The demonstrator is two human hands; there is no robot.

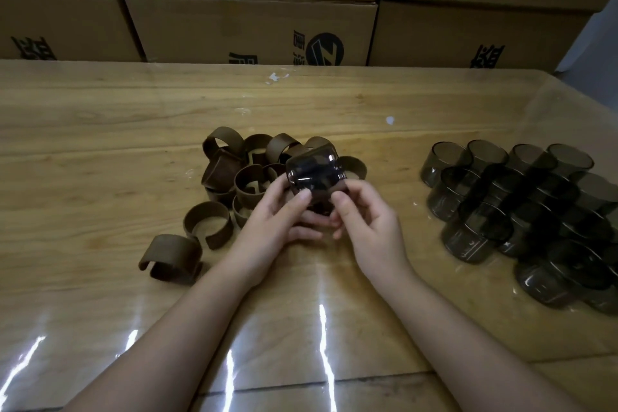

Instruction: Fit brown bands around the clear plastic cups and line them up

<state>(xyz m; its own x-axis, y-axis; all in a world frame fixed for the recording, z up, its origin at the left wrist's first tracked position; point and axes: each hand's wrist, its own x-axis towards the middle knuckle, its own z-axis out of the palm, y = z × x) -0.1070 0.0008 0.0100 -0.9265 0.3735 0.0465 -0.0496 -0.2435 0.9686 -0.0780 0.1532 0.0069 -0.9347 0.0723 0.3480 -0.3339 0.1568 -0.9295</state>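
Clear cup (314,172) — left hand (277,224) and right hand (371,227) both curl fingers round it. Brown bands (222,170) nine o'clock, spare cups (478,227) three.

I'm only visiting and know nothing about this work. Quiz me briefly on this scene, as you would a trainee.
1. True or false: both the left hand and the right hand grip the raised cup.
2. The loose brown bands lie: A on the table; B inside a box; C on the floor.
3. On which side of the person stand the grouped cups?
Key: 1 true; 2 A; 3 the right.
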